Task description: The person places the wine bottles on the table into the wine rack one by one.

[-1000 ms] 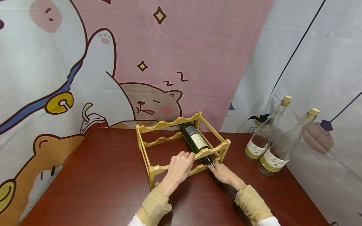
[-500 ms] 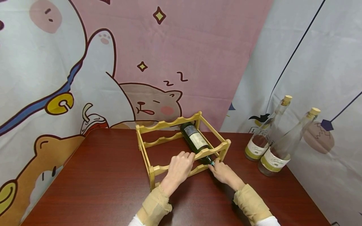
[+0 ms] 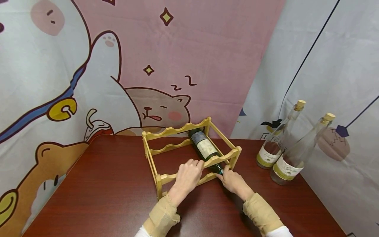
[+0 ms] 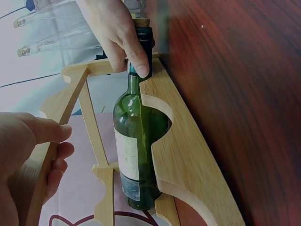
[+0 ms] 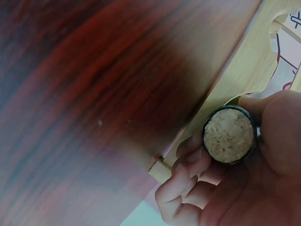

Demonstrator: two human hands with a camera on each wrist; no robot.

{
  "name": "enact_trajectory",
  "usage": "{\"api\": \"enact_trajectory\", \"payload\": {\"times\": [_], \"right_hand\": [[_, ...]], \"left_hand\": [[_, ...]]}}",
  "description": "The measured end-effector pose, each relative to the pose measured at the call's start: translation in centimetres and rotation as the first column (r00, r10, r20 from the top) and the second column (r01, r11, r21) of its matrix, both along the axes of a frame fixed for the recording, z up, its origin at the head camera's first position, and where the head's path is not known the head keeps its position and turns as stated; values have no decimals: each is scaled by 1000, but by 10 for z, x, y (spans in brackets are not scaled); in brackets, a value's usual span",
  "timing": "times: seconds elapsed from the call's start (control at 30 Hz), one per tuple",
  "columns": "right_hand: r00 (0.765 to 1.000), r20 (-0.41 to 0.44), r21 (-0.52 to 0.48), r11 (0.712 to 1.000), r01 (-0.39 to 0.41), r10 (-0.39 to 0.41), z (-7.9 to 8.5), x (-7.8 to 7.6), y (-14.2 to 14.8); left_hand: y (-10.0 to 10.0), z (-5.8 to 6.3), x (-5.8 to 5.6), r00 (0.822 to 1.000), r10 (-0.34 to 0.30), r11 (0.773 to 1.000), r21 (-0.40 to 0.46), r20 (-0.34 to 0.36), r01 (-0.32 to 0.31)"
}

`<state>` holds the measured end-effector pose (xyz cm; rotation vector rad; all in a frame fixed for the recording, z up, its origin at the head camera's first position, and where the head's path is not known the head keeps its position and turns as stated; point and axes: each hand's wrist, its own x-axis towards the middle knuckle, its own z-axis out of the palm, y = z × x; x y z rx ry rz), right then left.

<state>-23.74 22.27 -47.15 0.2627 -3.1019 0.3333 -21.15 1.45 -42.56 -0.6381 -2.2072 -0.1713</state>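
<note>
A green wine bottle (image 3: pixel 206 147) with a pale label lies in the right-hand slot of a two-tier wooden wine rack (image 3: pixel 170 130), its neck toward me. My right hand (image 3: pixel 233 180) grips that neck at the rack's front; in the right wrist view the cork end (image 5: pixel 229 135) shows between thumb and fingers. My left hand (image 3: pixel 188 175) holds the rack's upper front rail, its fingers curled round the wood in the left wrist view. The bottle (image 4: pixel 134 155) rests along the lower tier, its shoulder at a scalloped notch.
Two clear corked bottles, one farther back (image 3: pixel 267 153) and one nearer (image 3: pixel 286 169), stand upright to the right of the rack on the dark red table (image 3: pixel 118 197). A cartoon-printed cloth (image 3: pixel 225 59) hangs behind the table.
My right hand has shifted slightly, keeping its grip on the bottle's neck. My left hand and the rack have stayed in place.
</note>
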Motion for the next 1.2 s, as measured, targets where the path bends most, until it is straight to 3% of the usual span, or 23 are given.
{"api": "enact_trajectory", "payload": {"times": [0.67,1.0,1.2], "right_hand": [[999,-33,31,999,-15,16,-1,0,-2],[994,-105,50,999,-19,24,1,3,-5],[981,-192,95,995,-22,41,-1,6,-7]], "left_hand": [[1,0,0,1000,8,1000,-18,6,-8],[1,0,0,1000,12,1000,-24,9,-12],[1,-1,-1,1000,15,1000,-24,9,-14]]}}
